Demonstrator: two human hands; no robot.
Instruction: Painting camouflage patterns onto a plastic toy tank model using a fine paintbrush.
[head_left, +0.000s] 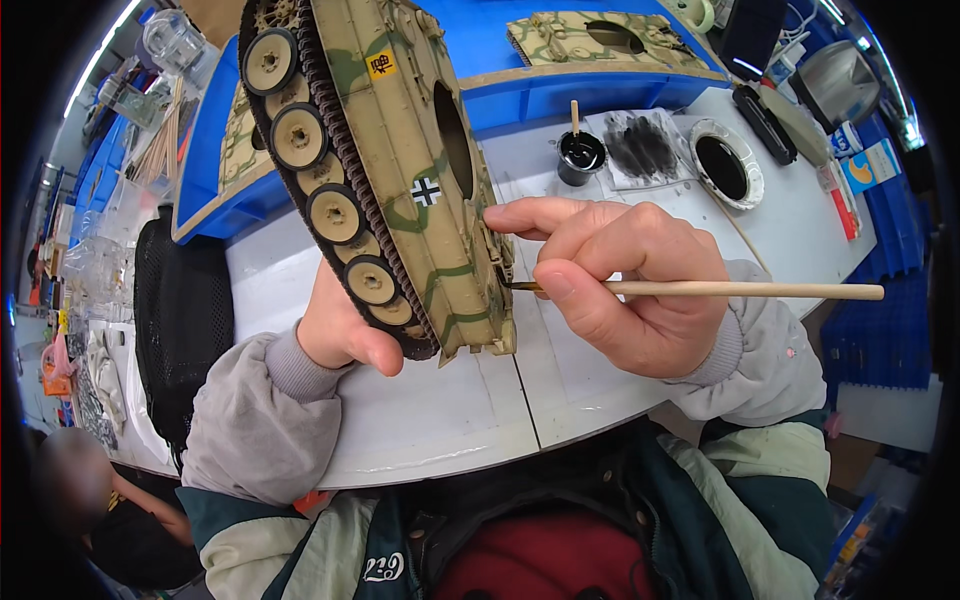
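Observation:
A tan and green camouflaged model tank hull (395,130) is tilted up in front of me, its wheels and dark track on the left side. My left hand (340,320) supports it from behind and below; the thumb shows, while the other fingers are hidden. Between the thumb and fingers of my right hand (640,285) is a thin paintbrush (770,290) with a pale wooden handle. Its dark bristles touch or nearly touch the hull's right edge near the lower end. My right index fingertip rests against the hull higher up.
Beyond my right hand stand a small cup of black paint (581,157) with a stick, a black-smeared sheet (645,150) and a round dish of black (722,165). Blue trays (600,95) hold another tank hull (610,38) and parts. A black mesh bag (185,320) lies left.

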